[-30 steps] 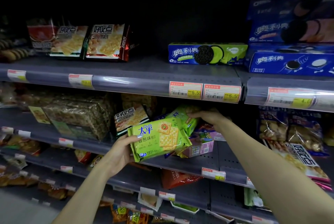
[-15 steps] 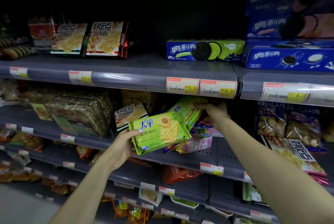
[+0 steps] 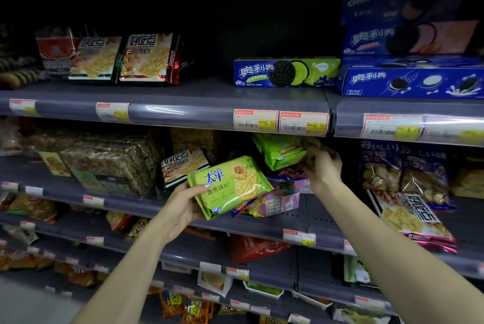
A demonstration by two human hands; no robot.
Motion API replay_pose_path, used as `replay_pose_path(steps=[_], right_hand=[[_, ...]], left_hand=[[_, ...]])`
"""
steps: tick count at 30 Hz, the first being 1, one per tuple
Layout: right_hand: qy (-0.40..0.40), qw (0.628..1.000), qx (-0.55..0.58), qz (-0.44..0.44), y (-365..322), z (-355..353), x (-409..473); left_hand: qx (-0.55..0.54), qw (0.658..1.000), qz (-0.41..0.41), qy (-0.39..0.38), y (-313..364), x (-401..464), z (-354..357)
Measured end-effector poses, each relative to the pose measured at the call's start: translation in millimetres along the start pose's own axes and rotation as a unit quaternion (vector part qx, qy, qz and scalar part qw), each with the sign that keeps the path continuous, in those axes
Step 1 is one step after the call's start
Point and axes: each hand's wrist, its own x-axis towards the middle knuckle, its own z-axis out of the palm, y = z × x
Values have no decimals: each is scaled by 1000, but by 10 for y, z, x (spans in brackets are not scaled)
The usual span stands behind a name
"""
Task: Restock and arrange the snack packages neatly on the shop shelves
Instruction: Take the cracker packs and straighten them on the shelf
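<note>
Left hand [image 3: 180, 208] is gripping a green Pacific 太平 cracker pack [image 3: 230, 186]; right hand [image 3: 320, 165] is pinching another green pack [image 3: 280, 151] just under the 6.50 price tags [image 3: 281, 122].

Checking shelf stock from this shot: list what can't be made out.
Head view only:
- Second green cracker pack: print blurred, top tucked under the shelf edge.
- Right hand fingertips: behind that pack.
- Pink box: mostly behind the front green cracker pack.
- Left price tags: blurred.
</note>
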Motion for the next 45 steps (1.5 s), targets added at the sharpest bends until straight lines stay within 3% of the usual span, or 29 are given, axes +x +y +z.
replay_pose_path(steps=[9, 24, 34, 41, 45], right_hand=[[-120, 991, -42, 46, 295, 138, -515], [-109, 974, -195, -21, 823, 285, -795], [-145, 945, -281, -82, 858, 384, -867], [-225, 906, -338, -117, 730, 353, -710], [-199, 917, -318, -135, 571, 241, -487]], left_hand=[[-59, 998, 23, 30, 4, 22, 149], [-63, 998, 24, -6, -80, -110, -114], [-69, 997, 15, 33, -87, -50, -120], [-101, 991, 26, 82, -65, 4, -216], [-101, 990, 30, 96, -33, -25, -313]])
